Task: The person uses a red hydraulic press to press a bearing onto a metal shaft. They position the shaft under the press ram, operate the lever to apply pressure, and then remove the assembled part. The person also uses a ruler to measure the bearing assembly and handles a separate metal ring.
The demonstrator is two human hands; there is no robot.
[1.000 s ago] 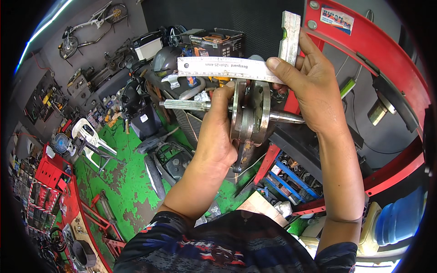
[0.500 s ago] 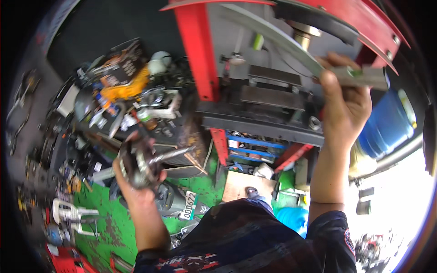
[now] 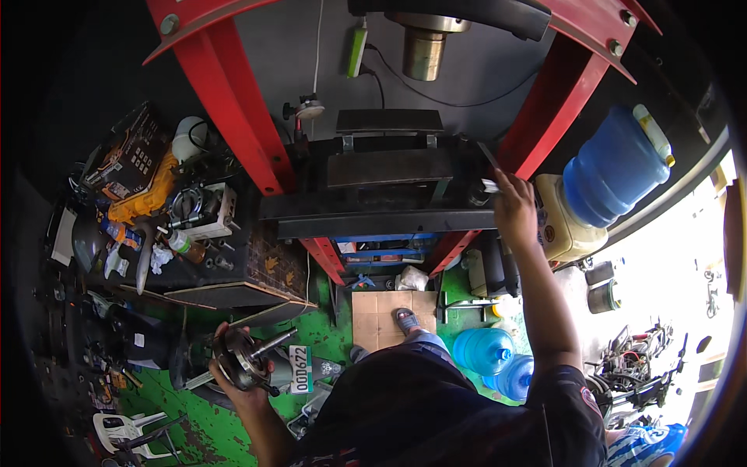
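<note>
My left hand (image 3: 247, 398) is wrapped round a motorcycle crankshaft (image 3: 241, 359), with its round webs in my palm and a shaft sticking out toward the right. My right hand (image 3: 515, 206) reaches to the right end of the press bed (image 3: 373, 224), next to the red upright. Its fingers are closed on a grey metal bar (image 3: 489, 156), which points up and away from me and shows only in part. Close by the fingertips is a small shiny round metal part (image 3: 479, 191). Two dark steel plates (image 3: 389, 167) lie across the bed, left of this hand.
Red press uprights (image 3: 237, 101) flank the bed, and the ram (image 3: 424, 54) hangs above. On the left stands a cluttered bench (image 3: 226, 261). Blue water jugs (image 3: 615, 167) are at the right. Cardboard (image 3: 381, 319) lies on the green floor under my foot.
My right hand has come down and left with the metal bar, from high beside the press to its bed. The left hand with the crankshaft sits lower in view. My view has shifted right.
</note>
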